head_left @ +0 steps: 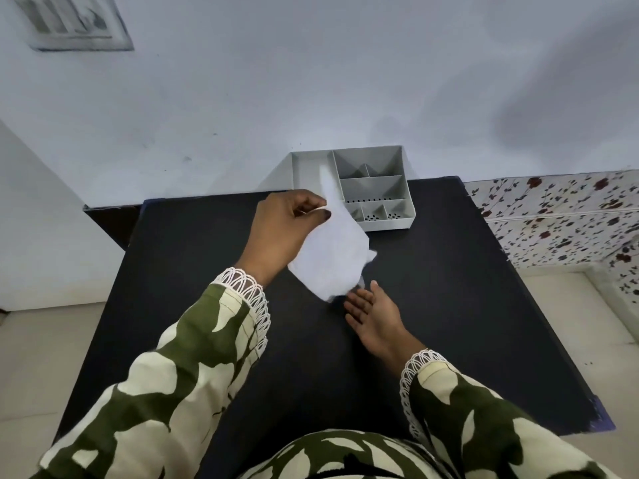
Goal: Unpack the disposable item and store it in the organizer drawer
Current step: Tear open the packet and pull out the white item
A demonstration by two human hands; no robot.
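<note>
A white, thin disposable item (pixel 332 257), like a tissue or plastic sheet, hangs above the black table (pixel 449 288). My left hand (pixel 283 229) pinches its upper edge between thumb and fingers. My right hand (pixel 373 312) lies open, palm up, just below and to the right of the sheet's lower corner, fingertips close to it. The grey organizer (pixel 401 188) with several compartments stands at the table's far edge against the wall. The sheet's top tip overlaps the organizer's long left compartment in this view.
A pale wall (pixel 311 81) rises right behind the organizer. To the right of the table lies a floral-patterned cloth (pixel 560 219). A white vent or switch plate (pixel 76 22) sits on the wall at upper left. My green patterned sleeves fill the foreground.
</note>
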